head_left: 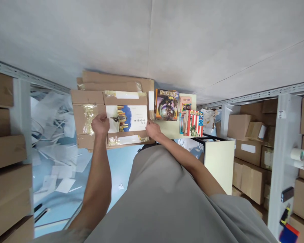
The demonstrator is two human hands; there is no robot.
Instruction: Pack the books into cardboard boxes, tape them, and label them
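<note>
So there's a book [131,118] lying flat on a pile of flattened cardboard [88,101], white cover with a blue splash, some city-looking art and a column of black characters. It sits right between the two hands, cover up, long side running left to right.

The left hand [100,124] is on the book's left end, curled up pretty tight with the knuckles showing, and the fingers are closed over that edge, so it has hold of the book there. The right hand [153,130] is at the opposite end, down by the near right corner. Its fingers are bunched narrow and touching the corner, but I honestly can't tell if it's pinching the book or just pressing on it. Both forearms reach out from a grey shirt [167,195] that fills the bottom of the view.

The cardboard has bits of shiny tape [88,114] stuck on it and it overlaps the left side of a pale yellow table [168,131]. On the table, just right of the book, there's a dragon book [167,104], and further right a flag book [196,123] with a statue on the cover, leaning with a few smaller books [185,104].

Off to the left the floor is littered with white paper scraps [53,135]. On the right there are shelves with brown boxes [239,126] and two tape rolls [298,155].
</note>
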